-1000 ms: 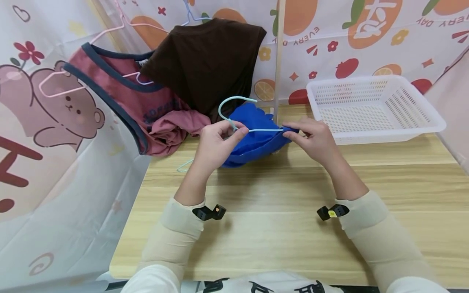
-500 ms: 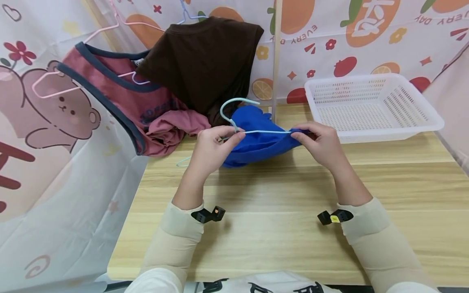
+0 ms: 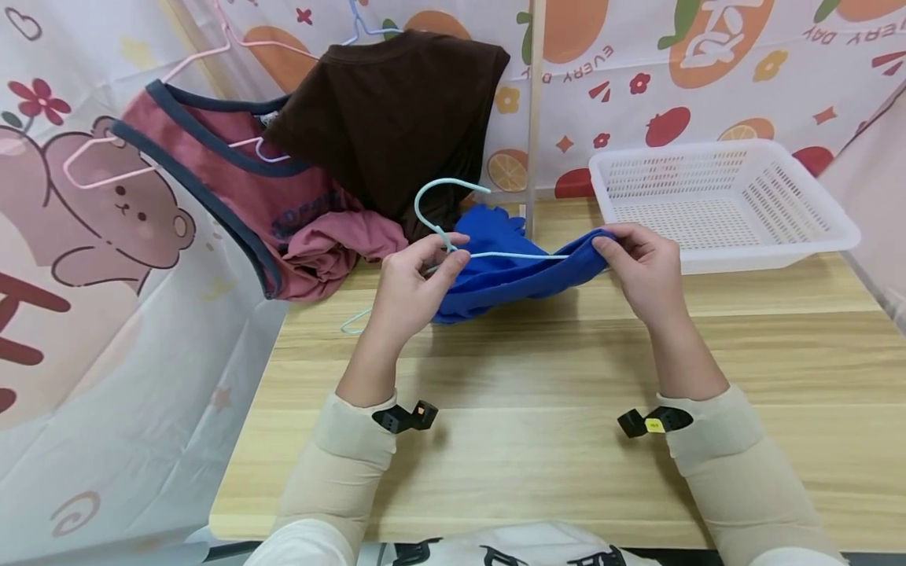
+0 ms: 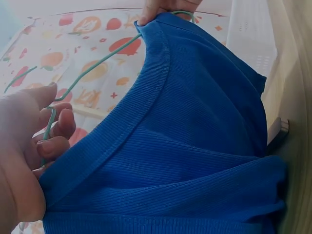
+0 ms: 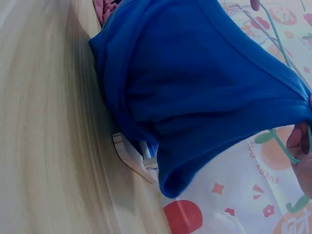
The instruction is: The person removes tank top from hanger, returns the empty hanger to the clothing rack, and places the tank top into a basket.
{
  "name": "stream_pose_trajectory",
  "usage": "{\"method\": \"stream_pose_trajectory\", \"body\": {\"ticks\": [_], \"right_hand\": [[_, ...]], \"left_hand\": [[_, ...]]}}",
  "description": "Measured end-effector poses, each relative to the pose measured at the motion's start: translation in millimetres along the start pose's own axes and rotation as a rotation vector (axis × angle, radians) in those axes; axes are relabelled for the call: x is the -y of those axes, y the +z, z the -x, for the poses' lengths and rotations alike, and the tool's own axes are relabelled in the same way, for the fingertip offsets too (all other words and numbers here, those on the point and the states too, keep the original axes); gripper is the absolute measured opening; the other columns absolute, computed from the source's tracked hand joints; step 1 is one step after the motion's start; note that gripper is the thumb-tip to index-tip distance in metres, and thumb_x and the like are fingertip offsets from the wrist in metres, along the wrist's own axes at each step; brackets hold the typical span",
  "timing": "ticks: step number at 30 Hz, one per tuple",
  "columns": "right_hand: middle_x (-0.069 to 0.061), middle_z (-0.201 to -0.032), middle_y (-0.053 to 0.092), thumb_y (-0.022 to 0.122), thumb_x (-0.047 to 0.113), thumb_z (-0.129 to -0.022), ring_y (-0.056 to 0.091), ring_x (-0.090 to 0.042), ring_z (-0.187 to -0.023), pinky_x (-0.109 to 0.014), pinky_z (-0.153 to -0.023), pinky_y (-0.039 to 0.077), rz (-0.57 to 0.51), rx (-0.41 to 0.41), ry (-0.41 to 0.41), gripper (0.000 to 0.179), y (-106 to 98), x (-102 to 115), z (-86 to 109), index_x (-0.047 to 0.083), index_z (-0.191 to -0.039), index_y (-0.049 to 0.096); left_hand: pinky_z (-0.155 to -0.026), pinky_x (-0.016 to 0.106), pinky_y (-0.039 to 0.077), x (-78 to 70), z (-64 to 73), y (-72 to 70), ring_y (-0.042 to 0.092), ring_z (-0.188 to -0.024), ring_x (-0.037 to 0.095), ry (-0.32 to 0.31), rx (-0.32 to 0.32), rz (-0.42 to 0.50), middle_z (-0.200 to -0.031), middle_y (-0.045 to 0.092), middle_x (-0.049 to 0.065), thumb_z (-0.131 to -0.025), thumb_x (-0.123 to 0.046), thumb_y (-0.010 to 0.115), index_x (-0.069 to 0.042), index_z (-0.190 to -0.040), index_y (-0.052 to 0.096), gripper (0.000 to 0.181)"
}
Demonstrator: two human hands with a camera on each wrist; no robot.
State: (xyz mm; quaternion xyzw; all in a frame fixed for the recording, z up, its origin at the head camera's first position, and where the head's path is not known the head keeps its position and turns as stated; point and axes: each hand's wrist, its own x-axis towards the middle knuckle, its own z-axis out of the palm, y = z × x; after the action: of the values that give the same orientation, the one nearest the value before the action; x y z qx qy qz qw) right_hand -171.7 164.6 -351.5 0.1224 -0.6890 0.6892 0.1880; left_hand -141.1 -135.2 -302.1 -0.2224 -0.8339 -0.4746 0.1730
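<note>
A blue ribbed garment (image 3: pixel 513 295) hangs bunched above the table, partly on a mint-green clothes hanger (image 3: pixel 520 255). My left hand (image 3: pixel 414 291) pinches the hanger just below its hook, which points up. With thumb and fingers, my right hand (image 3: pixel 647 275) grips the garment's trimmed edge at its right end. In the left wrist view, the hanger's wire (image 4: pixel 105 57) runs along the neckline trim towards the right hand's fingers. The hanger's right end goes behind the fabric in the head view; in the right wrist view, green wire shows by the right fingers (image 5: pixel 304 168).
A pink vest (image 3: pixel 233 189) with navy trim and a brown shirt (image 3: pixel 403 118) hang on hangers at the back left. A white plastic basket (image 3: pixel 764 255) stands at the back right. An upright pole (image 3: pixel 534 110) rises behind the blue garment from the wooden table (image 3: pixel 524 456).
My right hand has moved right, stretching the blue garment's edge outward along the hanger. My left hand stays nearly in place, and the hook has swung slightly left.
</note>
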Motion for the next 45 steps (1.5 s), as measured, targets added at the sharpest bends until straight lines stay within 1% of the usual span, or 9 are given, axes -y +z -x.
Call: {"method": "stream_pose_trajectory", "body": {"ticks": [6, 13, 19, 22, 26, 30, 35, 39, 45], "right_hand": [[-0.003, -0.083, 0.071, 0.071, 0.001, -0.088, 0.061, -0.011, -0.071, -0.017, -0.065, 0.051, -0.255, -0.062, 0.056, 0.01, 2, 1, -1.1, 0.001, -0.097, 0.074], [-0.006, -0.078, 0.07, 0.072, -0.004, -0.085, 0.062, -0.011, -0.068, -0.018, -0.066, 0.054, -0.394, -0.181, 0.056, 0.012, -7, 0, -7.5, -0.006, -0.097, 0.073], [-0.009, -0.079, 0.07, 0.07, -0.008, -0.084, 0.065, -0.012, -0.069, -0.021, -0.066, 0.056, -0.456, -0.221, 0.061, 0.012, -15, -3, -10.1, -0.009, -0.096, 0.072], [-0.005, -0.077, 0.07, 0.073, -0.005, -0.084, 0.064, -0.009, -0.067, -0.018, -0.065, 0.055, -0.394, -0.181, 0.114, 0.012, -14, -5, -8.2, -0.004, -0.095, 0.074], [0.002, -0.08, 0.07, 0.075, 0.001, -0.084, 0.061, -0.007, -0.069, -0.015, -0.064, 0.051, -0.219, -0.079, 0.171, 0.013, -9, -9, -3.7, 0.002, -0.097, 0.075], [0.003, -0.092, 0.07, 0.073, 0.014, -0.089, 0.06, -0.009, -0.077, -0.015, -0.066, 0.05, 0.02, 0.069, 0.173, 0.023, -1, -12, 1.4, 0.002, -0.108, 0.073], [-0.006, -0.109, 0.07, 0.068, 0.027, -0.093, 0.062, -0.015, -0.09, -0.019, -0.075, 0.052, 0.275, 0.269, 0.172, 0.033, 10, -13, 5.0, 0.005, -0.118, 0.069], [-0.01, -0.117, 0.069, 0.066, 0.029, -0.095, 0.062, -0.02, -0.098, -0.03, -0.082, 0.053, 0.388, 0.434, 0.144, 0.034, 19, -17, 7.8, 0.008, -0.121, 0.068], [-0.007, -0.105, 0.071, 0.068, 0.027, -0.094, 0.063, -0.019, -0.093, -0.039, -0.08, 0.054, 0.442, 0.551, 0.049, 0.028, 37, -13, 16.5, 0.009, -0.116, 0.071]], "left_hand": [[-0.05, 0.024, 0.037, -2.3, 0.7, 1.4, 0.049, -0.056, 0.013, -0.001, -0.038, 0.032, -0.062, 0.057, 0.003, -0.094, -0.023, 0.068, -0.007, -0.097, 0.075, 0.017], [-0.049, 0.023, 0.031, -1.7, 1.7, -5.6, 0.045, -0.056, 0.012, -0.006, -0.054, 0.06, -0.084, 0.073, 0.007, -0.089, -0.019, 0.074, -0.004, -0.075, 0.073, 0.02], [-0.048, 0.022, 0.032, -0.7, 1.7, -12.7, 0.044, -0.054, 0.011, -0.007, -0.146, 0.104, -0.063, 0.061, 0.001, -0.089, -0.016, 0.074, -0.003, -0.09, 0.077, 0.013], [-0.049, 0.022, 0.036, -0.5, 1.1, -12.4, 0.047, -0.055, 0.01, -0.022, -0.185, 0.147, -0.061, 0.058, -0.005, -0.089, -0.015, 0.073, -0.001, -0.092, 0.077, 0.015], [-0.049, 0.022, 0.036, -1.3, -0.5, -7.2, 0.046, -0.053, 0.009, -0.043, -0.204, 0.19, -0.062, 0.058, -0.011, -0.089, -0.014, 0.073, 0.001, -0.092, 0.076, 0.016], [-0.049, 0.022, 0.037, -2.1, -1.9, -0.7, 0.047, -0.053, 0.009, -0.055, -0.209, 0.204, -0.064, 0.062, -0.009, -0.089, -0.015, 0.073, 0.002, -0.093, 0.076, 0.017], [-0.048, 0.023, 0.037, -3.6, -4.7, 6.5, 0.048, -0.053, 0.011, -0.07, -0.204, 0.201, -0.062, 0.059, -0.002, -0.09, -0.019, 0.073, 0.0, -0.095, 0.076, 0.02], [-0.049, 0.023, 0.039, -4.9, -7.9, 12.2, 0.05, -0.053, 0.012, -0.08, -0.206, 0.214, -0.064, 0.06, 0.008, -0.09, -0.019, 0.072, 0.0, -0.096, 0.076, 0.02], [-0.059, 0.023, 0.047, -6.4, -11.9, 22.0, 0.057, -0.064, 0.012, -0.124, -0.218, 0.248, -0.069, 0.065, -0.001, -0.09, -0.02, 0.073, 0.0, -0.097, 0.076, 0.022]]}}
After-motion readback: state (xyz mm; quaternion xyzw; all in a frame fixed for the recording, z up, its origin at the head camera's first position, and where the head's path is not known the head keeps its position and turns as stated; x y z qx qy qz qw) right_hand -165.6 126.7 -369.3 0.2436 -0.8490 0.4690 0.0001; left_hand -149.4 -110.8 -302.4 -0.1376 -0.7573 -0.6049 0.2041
